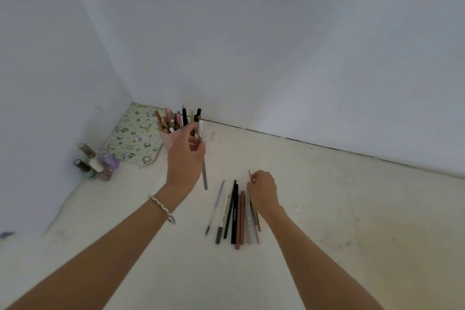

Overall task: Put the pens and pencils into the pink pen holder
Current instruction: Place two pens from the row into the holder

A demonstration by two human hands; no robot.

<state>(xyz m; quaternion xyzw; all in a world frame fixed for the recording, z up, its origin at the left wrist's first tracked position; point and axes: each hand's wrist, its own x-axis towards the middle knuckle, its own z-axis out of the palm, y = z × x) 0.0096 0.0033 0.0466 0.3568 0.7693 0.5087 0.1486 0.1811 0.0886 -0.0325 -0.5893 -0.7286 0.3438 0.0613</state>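
The pink pen holder [166, 140] stands near the wall corner, packed with several pens and pencils, and is partly hidden behind my left hand. My left hand [185, 156] is raised just right of the holder and grips a long grey-and-white pen [204, 173] that hangs nearly upright. A loose row of several pens and pencils [236, 214] lies on the white table. My right hand [263, 191] rests on the right end of that row and pinches a thin brown pencil [250, 175] whose tip sticks up.
A green patterned pouch [133, 133] lies flat in the corner behind the holder. Several nail polish bottles [97, 162] stand at the left against the wall. White walls close the table at the back and left.
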